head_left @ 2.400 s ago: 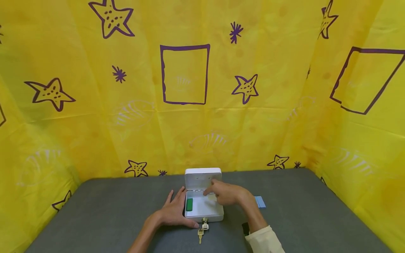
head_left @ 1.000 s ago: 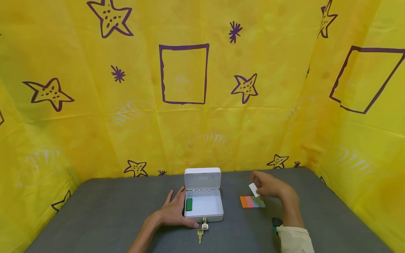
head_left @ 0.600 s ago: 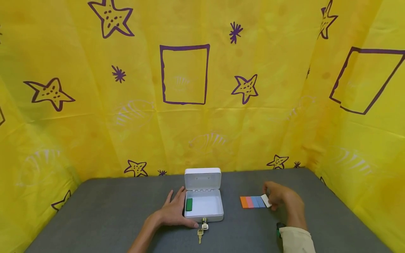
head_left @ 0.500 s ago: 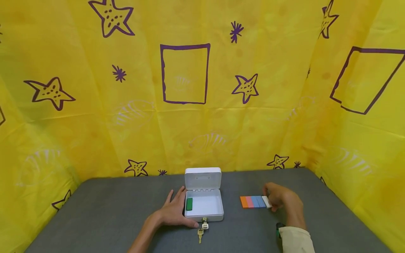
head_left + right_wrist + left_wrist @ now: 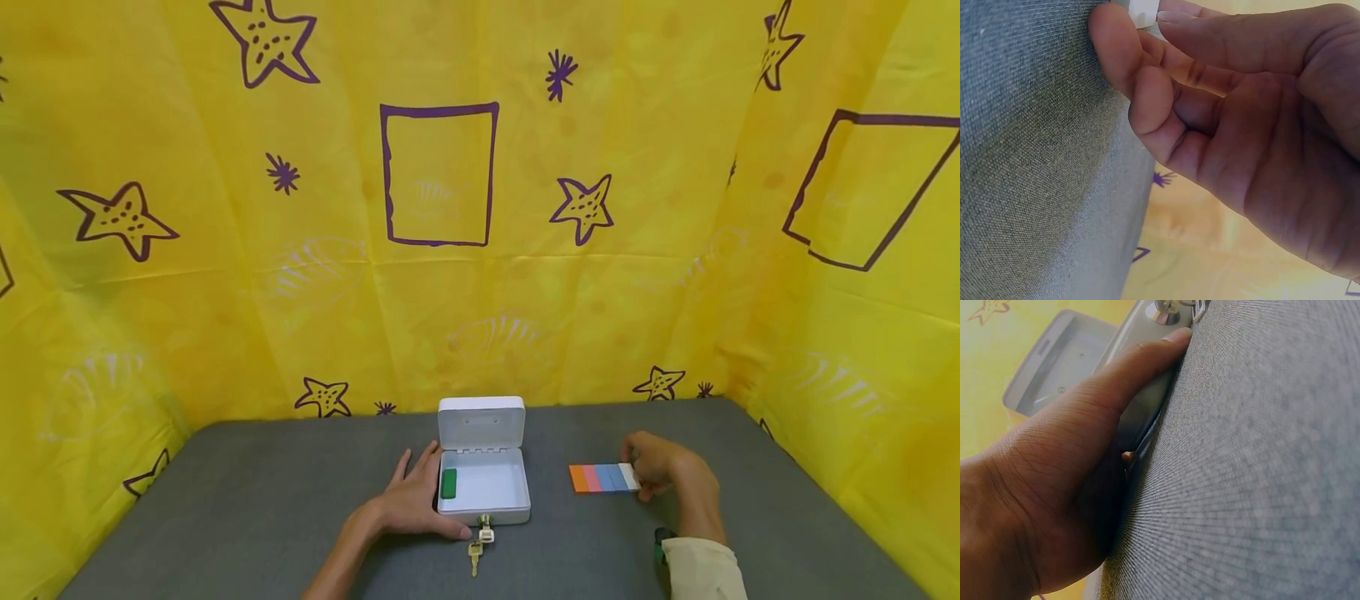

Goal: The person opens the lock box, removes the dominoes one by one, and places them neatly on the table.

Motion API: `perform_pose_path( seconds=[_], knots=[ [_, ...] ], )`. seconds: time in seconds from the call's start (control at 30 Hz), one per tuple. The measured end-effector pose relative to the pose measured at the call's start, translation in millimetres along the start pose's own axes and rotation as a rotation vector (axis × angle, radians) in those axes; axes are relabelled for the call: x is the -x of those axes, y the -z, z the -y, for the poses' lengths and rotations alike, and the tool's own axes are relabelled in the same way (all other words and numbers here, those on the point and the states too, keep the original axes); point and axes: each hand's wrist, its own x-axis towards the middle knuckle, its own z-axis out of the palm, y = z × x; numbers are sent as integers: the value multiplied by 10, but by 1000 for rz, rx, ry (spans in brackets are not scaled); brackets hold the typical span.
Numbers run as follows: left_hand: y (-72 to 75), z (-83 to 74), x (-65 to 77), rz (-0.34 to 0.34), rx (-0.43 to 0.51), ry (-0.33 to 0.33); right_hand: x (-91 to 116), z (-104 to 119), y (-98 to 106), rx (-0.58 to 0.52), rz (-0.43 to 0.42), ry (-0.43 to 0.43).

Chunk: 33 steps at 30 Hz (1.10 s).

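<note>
A white metal cash box (image 5: 491,518) stands with its lid up on the grey table. Inside, at its left side, lies a green block (image 5: 448,483). My left hand (image 5: 408,507) braces the box, its spread fingers along the left side and its thumb across the front, near the lock (image 5: 1163,311). To the right lies a row of flat oblong blocks: an orange block (image 5: 578,479), a pink block (image 5: 592,479) and blue blocks (image 5: 609,478). At the row's right end my right hand (image 5: 667,467) pinches a white block (image 5: 628,477) between thumb and fingers.
Two keys hang at the box front: one key (image 5: 487,535) in the lock, the other key (image 5: 475,560) dangling on a ring. A yellow cloth with purple starfish (image 5: 581,210) closes off the grey table (image 5: 300,467) at the back and sides.
My right hand has left the box and carried the white block rightward to the row. There the block has turned from slanted to lined up beside the blue ones. My left hand stays put.
</note>
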Motion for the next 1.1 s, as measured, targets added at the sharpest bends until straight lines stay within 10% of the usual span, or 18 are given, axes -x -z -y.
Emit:
perform_pose_path(
  seconds=[1.1],
  knots=[
    [5,5,0,-11,-13,-17,45,30,42,-34,74,-46]
  ],
)
